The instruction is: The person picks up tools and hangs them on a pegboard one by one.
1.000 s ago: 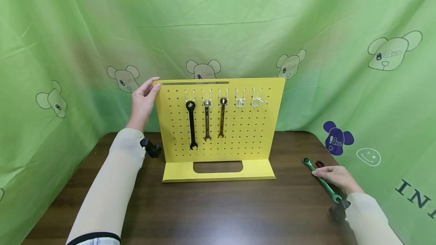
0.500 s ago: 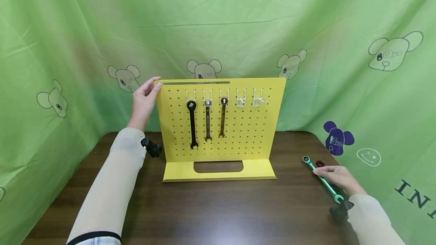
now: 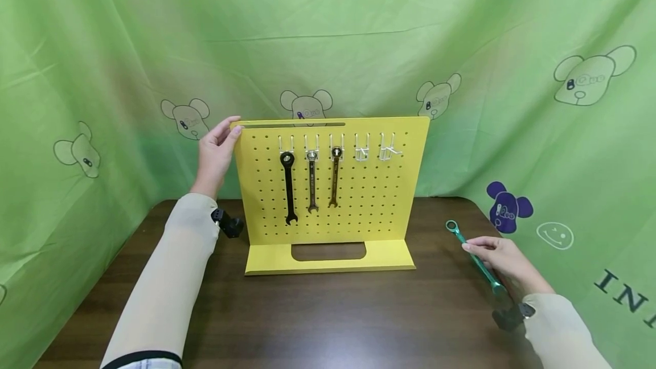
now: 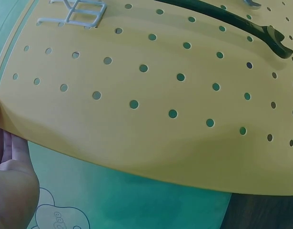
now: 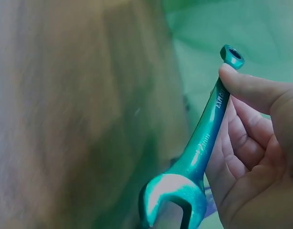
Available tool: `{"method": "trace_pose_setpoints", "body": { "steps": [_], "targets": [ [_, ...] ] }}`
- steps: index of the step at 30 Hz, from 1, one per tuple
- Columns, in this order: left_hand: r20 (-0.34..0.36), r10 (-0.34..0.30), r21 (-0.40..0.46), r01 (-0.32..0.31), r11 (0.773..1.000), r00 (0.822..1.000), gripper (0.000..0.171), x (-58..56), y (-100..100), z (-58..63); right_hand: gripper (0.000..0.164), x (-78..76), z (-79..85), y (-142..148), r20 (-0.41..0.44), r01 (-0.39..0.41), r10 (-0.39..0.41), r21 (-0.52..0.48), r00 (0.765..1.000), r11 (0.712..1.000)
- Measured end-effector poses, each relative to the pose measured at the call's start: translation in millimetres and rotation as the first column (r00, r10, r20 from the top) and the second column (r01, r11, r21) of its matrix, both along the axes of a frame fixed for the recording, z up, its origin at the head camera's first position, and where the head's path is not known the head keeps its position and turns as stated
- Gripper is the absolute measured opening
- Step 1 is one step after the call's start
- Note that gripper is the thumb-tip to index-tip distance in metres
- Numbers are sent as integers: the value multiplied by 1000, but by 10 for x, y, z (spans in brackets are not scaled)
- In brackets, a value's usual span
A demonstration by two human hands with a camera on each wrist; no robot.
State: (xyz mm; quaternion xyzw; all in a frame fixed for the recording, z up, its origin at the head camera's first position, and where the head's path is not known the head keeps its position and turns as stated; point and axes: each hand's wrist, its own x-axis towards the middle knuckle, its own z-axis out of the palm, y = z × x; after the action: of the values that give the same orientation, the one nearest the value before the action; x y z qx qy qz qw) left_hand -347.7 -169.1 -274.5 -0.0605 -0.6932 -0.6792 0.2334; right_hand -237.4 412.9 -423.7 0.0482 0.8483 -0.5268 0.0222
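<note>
Where the right hand works: I see it pinching the green wrench between thumb and fingers, thumb on top, the hand closed down to the thickness of the shank.
Green wrench: over the right side of the table, right of the board and well apart from it; the ring end points away, the forked end back toward the wrist. From my right wrist view it looks clear of the table, with pale lettering along the shank that I can read only in part.
Left hand: gripping the board's upper left corner, thumb on the front face, fingers behind, the gap only as wide as the panel.
Board: yellow, perforated, upright on a flat foot with a cutout; a long slot runs near the top edge.
Hooks: white wire, five in a row near the top.
Hung wrenches: I count three, ring ends up, on the three hooks nearest the left hand: black wrench, silver wrench, then bronze wrench.
Sleeves: pale, on both arms.
Table: dark brown wood.
Curtain: green, printed with mouse-eared heads, behind everything.
</note>
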Motion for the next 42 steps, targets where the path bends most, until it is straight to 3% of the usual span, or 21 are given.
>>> {"method": "trace_pose_setpoints", "body": {
  "steps": [3,7,10,20,28,42],
  "targets": [
    [4,-2,1,2,1000,1000,33,-6,0,3,23,-16,88,-70,-52,-18,19,21,998,1000],
    [5,1,1,-1,1000,1000,33,-10,2,4,39,-24,213,-175,-100,-38,49,116,994,993],
    [0,0,8,0,1000,1000,33,-5,2,3,47,-26,314,-264,-103,-47,61,130,993,990],
    [-6,-1,9,1,1000,1000,31,10,-4,-1,46,-80,582,-539,-148,-90,124,216,981,972],
    [2,-4,5,4,1000,1000,33,11,-2,3,42,-168,758,-836,-208,-136,173,177,963,975],
    [-1,9,-17,-9,1000,1000,33,8,-4,4,44,-341,989,-1394,-229,-224,238,88,944,971]
  ]
}}
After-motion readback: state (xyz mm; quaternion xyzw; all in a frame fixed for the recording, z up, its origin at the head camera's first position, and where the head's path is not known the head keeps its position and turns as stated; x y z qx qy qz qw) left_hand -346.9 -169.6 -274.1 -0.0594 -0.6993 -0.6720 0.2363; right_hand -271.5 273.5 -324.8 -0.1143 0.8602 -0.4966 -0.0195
